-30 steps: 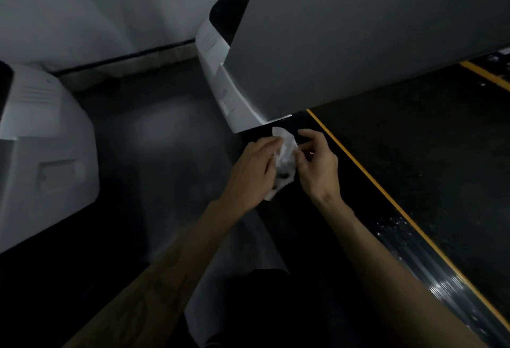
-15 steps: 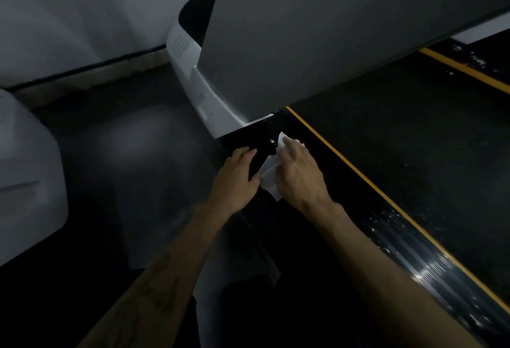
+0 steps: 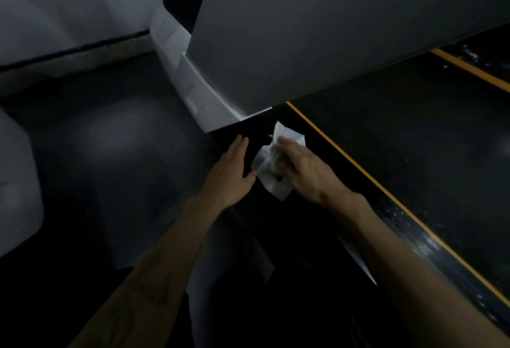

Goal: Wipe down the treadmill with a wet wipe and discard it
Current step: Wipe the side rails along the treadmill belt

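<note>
A white wet wipe [image 3: 271, 175] lies spread on the black side rail [image 3: 328, 162] of the treadmill, close to the white motor cover [image 3: 198, 90]. My right hand [image 3: 306, 171] lies flat on the wipe with straight fingers, pressing it onto the rail. My left hand [image 3: 231, 169] rests flat beside it on the rail's left edge, fingers straight, its thumb touching the wipe's left corner. The dark treadmill belt [image 3: 408, 137] runs to the right behind a yellow stripe [image 3: 356, 165].
A large grey panel [image 3: 331, 24] of the treadmill overhangs the scene from the upper right. Dark floor [image 3: 110, 140] lies to the left, with another white machine's cover [image 3: 16, 182] at the left edge. A wall with a dark baseboard [image 3: 74, 46] runs behind.
The wipe was held up between both hands, then laid on the rail. My right hand now presses it flat and my left hand has let go and rests beside it.
</note>
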Demonstrator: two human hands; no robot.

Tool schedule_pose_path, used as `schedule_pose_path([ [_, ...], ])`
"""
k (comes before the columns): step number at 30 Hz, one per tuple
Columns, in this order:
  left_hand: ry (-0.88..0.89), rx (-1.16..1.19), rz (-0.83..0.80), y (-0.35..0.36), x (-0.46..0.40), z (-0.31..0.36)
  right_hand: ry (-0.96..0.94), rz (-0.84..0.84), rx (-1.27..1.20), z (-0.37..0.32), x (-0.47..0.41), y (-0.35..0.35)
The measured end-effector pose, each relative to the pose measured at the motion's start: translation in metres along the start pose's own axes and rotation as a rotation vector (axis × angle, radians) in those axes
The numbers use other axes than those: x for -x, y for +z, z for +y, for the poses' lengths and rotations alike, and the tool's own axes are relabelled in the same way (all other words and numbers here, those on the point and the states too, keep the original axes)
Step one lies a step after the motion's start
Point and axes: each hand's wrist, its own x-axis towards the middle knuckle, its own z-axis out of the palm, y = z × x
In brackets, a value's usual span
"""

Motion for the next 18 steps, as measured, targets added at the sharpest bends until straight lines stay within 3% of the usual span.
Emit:
schedule_pose_path([
  [7,0.022,-0.003,0.031,-0.002,-0.012,-0.016,-0.252,0.105,0.424,-0.020,-0.036,0.023],
  [13,0.020,-0.039,-0.013,-0.004,-0.022,-0.016,0.005,0.001,0.301,-0.020,-0.026,0.025],
  [18,0.070,-0.085,-0.005,-0.008,-0.022,-0.026,-0.064,-0.070,0.314,-0.020,-0.045,0.039],
])
